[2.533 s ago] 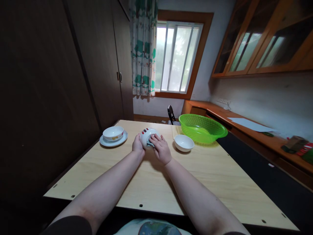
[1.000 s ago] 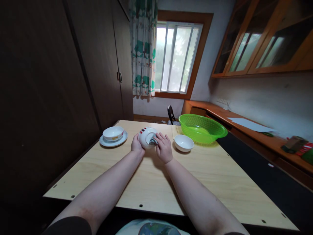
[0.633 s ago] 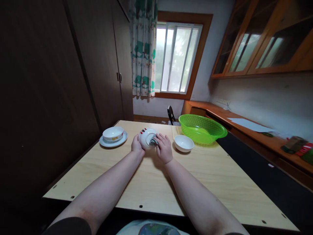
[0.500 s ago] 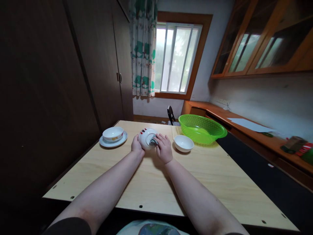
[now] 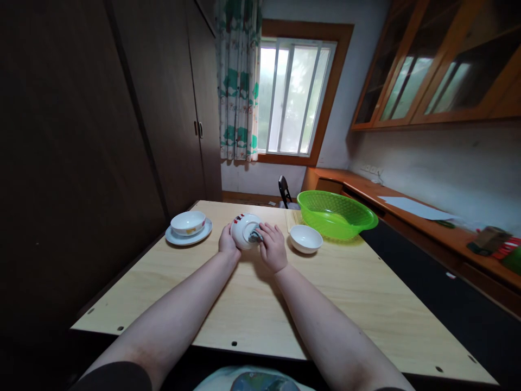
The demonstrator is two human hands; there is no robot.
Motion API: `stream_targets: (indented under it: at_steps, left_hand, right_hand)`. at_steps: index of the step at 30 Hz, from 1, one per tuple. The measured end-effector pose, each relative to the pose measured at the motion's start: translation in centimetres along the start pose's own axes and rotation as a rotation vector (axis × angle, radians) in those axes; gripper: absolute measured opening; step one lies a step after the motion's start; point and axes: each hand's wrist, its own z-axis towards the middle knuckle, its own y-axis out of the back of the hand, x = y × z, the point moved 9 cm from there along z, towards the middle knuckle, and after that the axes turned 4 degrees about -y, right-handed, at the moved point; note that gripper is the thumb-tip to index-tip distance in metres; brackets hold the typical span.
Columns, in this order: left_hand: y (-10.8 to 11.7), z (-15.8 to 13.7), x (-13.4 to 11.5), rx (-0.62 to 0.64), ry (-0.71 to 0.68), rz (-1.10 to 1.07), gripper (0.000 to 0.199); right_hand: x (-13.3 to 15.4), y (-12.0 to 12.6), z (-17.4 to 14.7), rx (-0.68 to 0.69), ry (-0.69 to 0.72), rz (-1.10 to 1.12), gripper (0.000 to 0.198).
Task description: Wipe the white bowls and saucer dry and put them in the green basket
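Observation:
A white bowl (image 5: 241, 229) with a red and dark pattern is tipped so its underside and foot ring face me. My left hand (image 5: 228, 241) grips it by its left side, above the table. My right hand (image 5: 272, 246) is closed around a crumpled grey patterned cloth (image 5: 255, 235), pressed against the base of the bowl. Most of the cloth is hidden under the fingers. Just right of that hand stands a plain white bowl (image 5: 306, 239), upright on the table.
On the left, a flower-patterned bowl (image 5: 188, 224) sits on a white plate (image 5: 171, 237). A green plastic basket (image 5: 337, 217) stands at the back right, with chopsticks (image 5: 290, 219) beside it. The wooden table (image 5: 244, 304) has small holes along its near edge. Behind is a chair (image 5: 284, 190).

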Motion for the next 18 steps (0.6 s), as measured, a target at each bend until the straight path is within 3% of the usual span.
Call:
stream_targets:
  at_steps: [18]
  left_hand:
    - [-0.40,-0.11,0.09,0.056,-0.012,-0.007,0.027]
  right_hand:
    - [-0.13,0.31,0.02,-0.030,0.011,-0.022,0.040]
